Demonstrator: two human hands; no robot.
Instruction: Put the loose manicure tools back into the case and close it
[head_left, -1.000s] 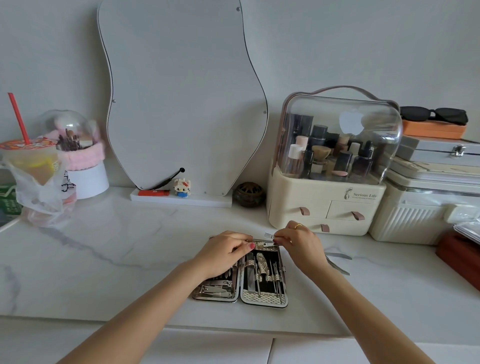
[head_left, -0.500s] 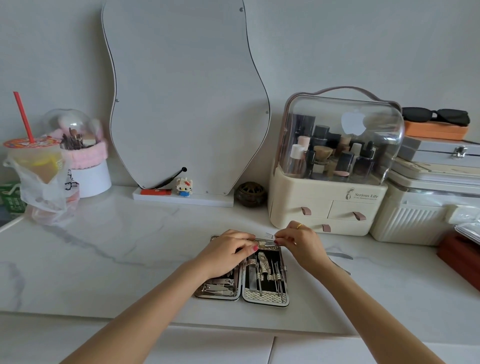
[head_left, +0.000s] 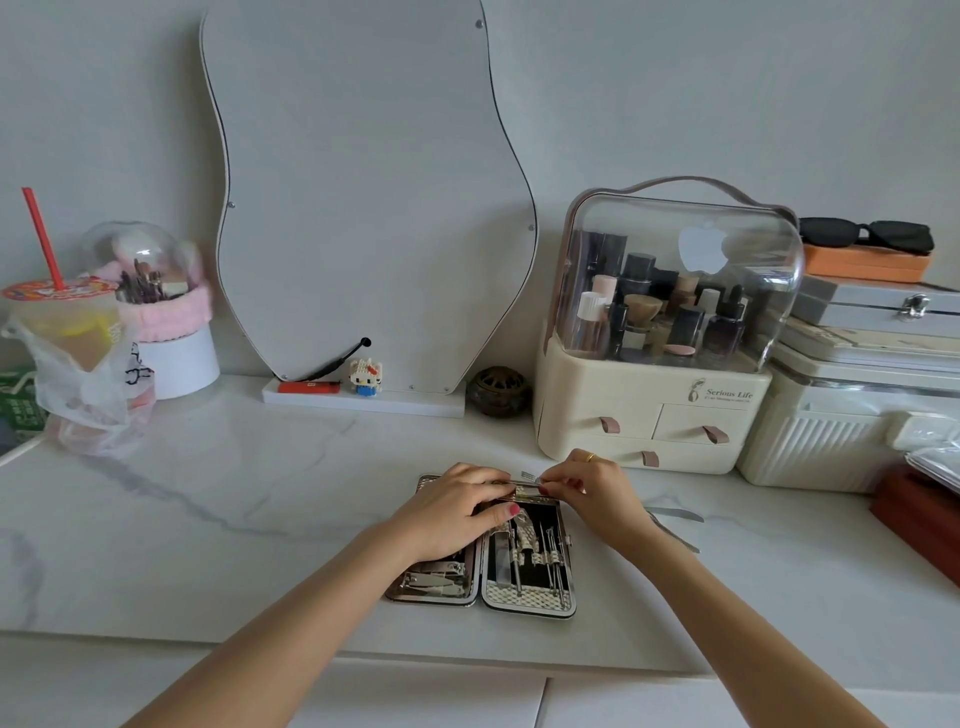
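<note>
Over the far edge of the open black-lined metal manicure case (head_left: 527, 577), both hands pinch a slim silver tool (head_left: 524, 479): left hand (head_left: 452, 512) and right hand (head_left: 592, 488) fingers curled around it, near the marble worktop's (head_left: 234, 519) front edge.

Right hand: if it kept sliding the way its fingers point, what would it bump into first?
The right hand points leftward, so it would probably meet the left hand first; both pinch the same thin metal tool above the case.
</note>
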